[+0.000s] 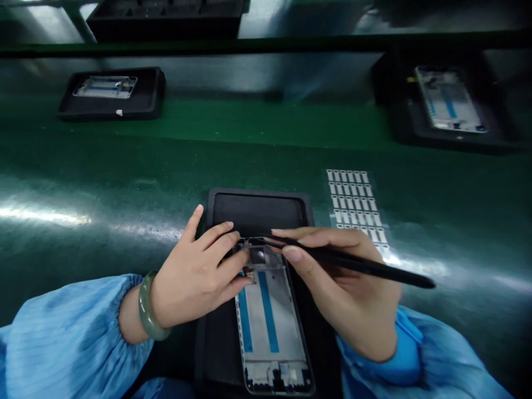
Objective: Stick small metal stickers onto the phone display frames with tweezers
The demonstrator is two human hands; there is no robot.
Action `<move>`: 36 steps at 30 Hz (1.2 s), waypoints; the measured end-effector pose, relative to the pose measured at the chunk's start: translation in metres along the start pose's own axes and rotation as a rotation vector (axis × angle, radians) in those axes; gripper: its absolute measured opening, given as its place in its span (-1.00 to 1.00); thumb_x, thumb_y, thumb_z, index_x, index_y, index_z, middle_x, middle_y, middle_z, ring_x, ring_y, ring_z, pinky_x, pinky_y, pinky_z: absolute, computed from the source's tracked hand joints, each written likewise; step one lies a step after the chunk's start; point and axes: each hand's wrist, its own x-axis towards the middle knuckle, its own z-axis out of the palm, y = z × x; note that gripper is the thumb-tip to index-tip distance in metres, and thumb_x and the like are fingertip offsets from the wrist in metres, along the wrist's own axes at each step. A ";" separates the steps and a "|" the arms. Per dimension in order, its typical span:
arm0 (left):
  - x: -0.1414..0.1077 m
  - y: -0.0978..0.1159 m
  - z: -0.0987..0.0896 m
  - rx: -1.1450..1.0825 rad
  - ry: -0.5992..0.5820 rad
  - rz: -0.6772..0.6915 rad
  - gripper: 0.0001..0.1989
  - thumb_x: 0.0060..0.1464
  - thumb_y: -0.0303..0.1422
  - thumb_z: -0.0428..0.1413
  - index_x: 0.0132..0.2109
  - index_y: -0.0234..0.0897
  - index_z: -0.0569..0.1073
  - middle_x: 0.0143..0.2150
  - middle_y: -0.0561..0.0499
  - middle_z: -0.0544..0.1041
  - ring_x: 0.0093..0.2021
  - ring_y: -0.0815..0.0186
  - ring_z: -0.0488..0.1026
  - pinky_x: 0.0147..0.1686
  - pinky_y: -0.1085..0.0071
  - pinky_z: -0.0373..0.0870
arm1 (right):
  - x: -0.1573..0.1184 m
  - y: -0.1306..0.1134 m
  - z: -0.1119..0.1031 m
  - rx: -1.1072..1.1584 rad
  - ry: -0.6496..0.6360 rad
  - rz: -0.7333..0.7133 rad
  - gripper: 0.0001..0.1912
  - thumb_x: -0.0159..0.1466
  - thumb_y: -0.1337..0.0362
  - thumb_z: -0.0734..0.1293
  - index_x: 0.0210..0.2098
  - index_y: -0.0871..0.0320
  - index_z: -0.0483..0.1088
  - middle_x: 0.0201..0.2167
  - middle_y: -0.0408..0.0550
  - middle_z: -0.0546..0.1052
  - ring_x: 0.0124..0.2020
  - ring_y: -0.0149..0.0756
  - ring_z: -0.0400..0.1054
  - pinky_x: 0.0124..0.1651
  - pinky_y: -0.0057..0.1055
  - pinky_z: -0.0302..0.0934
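Note:
A silver phone frame (286,316) with two blue strips lies on a black tray (218,343) in front of me. My left hand (203,271), with a green bangle at the wrist, has its fingers spread, and several fingertips rest on the frame's upper left part. Black tweezers (357,261) are held between the thumb and fingers of my right hand (349,288). Their tips reach the frame's top edge, near my left fingertips. What the tips touch is too small to tell.
A sheet of small white labels (353,202) lies right of the tray. Farther back, a left black tray (143,105) and a right black tray (407,124) each hold a phone frame. Another black tray (166,25) stands beyond a dark ledge.

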 end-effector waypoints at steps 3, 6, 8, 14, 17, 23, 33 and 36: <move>-0.002 0.000 0.002 -0.012 -0.005 -0.010 -0.68 0.25 -0.18 -0.07 -0.02 -0.26 0.41 0.01 -0.11 0.45 0.17 0.08 0.26 0.24 -0.22 -0.18 | 0.013 -0.001 -0.001 0.009 -0.081 0.017 -0.85 0.26 0.31 0.35 -0.22 0.01 0.28 -0.21 -0.11 0.52 -0.18 -0.21 0.46 -0.13 -0.24 0.40; -0.003 0.000 0.003 -0.020 -0.018 -0.017 -0.68 0.24 -0.16 -0.05 -0.02 -0.25 0.41 0.04 -0.12 0.43 0.19 0.07 0.23 0.23 -0.23 -0.19 | 0.021 0.003 -0.002 -0.021 -0.153 0.039 -0.82 0.24 0.27 0.36 -0.21 0.02 0.27 -0.26 -0.09 0.52 -0.19 -0.19 0.46 -0.17 -0.26 0.40; -0.003 0.000 0.004 -0.024 -0.024 -0.020 -0.67 0.24 -0.15 -0.05 -0.01 -0.24 0.40 0.04 -0.11 0.43 0.19 0.06 0.23 0.24 -0.23 -0.20 | 0.024 0.006 -0.003 -0.034 -0.197 0.050 -0.82 0.24 0.26 0.36 -0.20 0.04 0.27 -0.27 -0.08 0.53 -0.19 -0.18 0.45 -0.14 -0.23 0.39; -0.003 0.000 0.003 -0.032 -0.053 -0.038 -0.65 0.26 -0.15 -0.09 0.05 -0.24 0.37 0.06 -0.10 0.42 0.21 0.09 0.20 0.24 -0.22 -0.21 | 0.023 0.009 -0.007 -0.089 -0.268 0.005 -0.84 0.25 0.29 0.35 -0.20 0.04 0.30 -0.28 -0.11 0.52 -0.21 -0.21 0.45 -0.17 -0.30 0.38; -0.002 0.000 0.003 -0.035 -0.058 -0.036 -0.64 0.26 -0.15 -0.09 0.06 -0.23 0.37 0.07 -0.09 0.41 0.22 0.09 0.19 0.24 -0.23 -0.22 | 0.023 0.008 -0.007 -0.104 -0.270 -0.005 -0.84 0.25 0.30 0.35 -0.19 0.03 0.31 -0.28 -0.11 0.52 -0.22 -0.21 0.45 -0.19 -0.31 0.38; -0.002 0.000 0.003 -0.044 -0.058 -0.038 -0.64 0.26 -0.15 -0.08 0.05 -0.24 0.38 0.06 -0.10 0.41 0.21 0.09 0.20 0.24 -0.23 -0.21 | 0.023 0.009 -0.007 -0.121 -0.274 -0.003 -0.85 0.24 0.28 0.36 -0.19 0.03 0.34 -0.29 -0.11 0.53 -0.23 -0.19 0.46 -0.20 -0.31 0.38; -0.003 0.001 0.003 -0.063 -0.037 -0.047 -0.65 0.26 -0.16 -0.06 0.05 -0.26 0.37 0.06 -0.09 0.42 0.20 0.11 0.21 0.24 -0.22 -0.20 | 0.019 0.013 -0.008 -0.155 -0.293 -0.073 -0.84 0.25 0.33 0.35 -0.17 0.05 0.35 -0.23 -0.09 0.52 -0.17 -0.20 0.45 -0.19 -0.33 0.42; -0.003 0.001 0.003 -0.062 -0.030 -0.048 -0.65 0.26 -0.17 -0.06 0.04 -0.27 0.38 0.05 -0.09 0.43 0.20 0.11 0.21 0.24 -0.21 -0.20 | 0.019 0.014 -0.009 -0.168 -0.305 -0.096 -0.82 0.25 0.35 0.35 -0.17 0.04 0.34 -0.22 -0.11 0.51 -0.16 -0.24 0.44 -0.18 -0.37 0.41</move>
